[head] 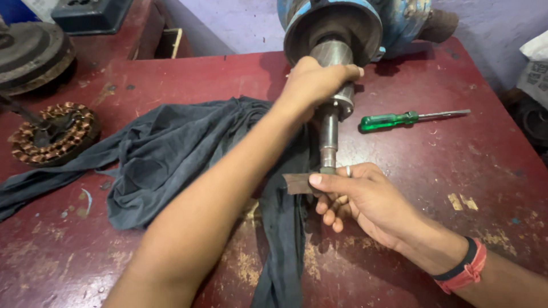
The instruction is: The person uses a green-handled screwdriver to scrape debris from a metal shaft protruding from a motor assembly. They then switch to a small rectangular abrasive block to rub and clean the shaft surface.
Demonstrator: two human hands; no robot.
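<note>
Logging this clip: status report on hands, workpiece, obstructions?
Left hand gripping the motor rotor shaft. Right hand pressing a small abrasive strip against the shaft end. Dark cloth underneath; green screwdriver lying apart, nothing blocking.

One screwdriver (411,118), one cloth (171,154), two hands (314,82) — one wound coil (54,132).

Bare forearms, no sleeves; right hand (365,199) wears finger ring, red-and-black wristband; left hand (314,82) unadorned.
</note>
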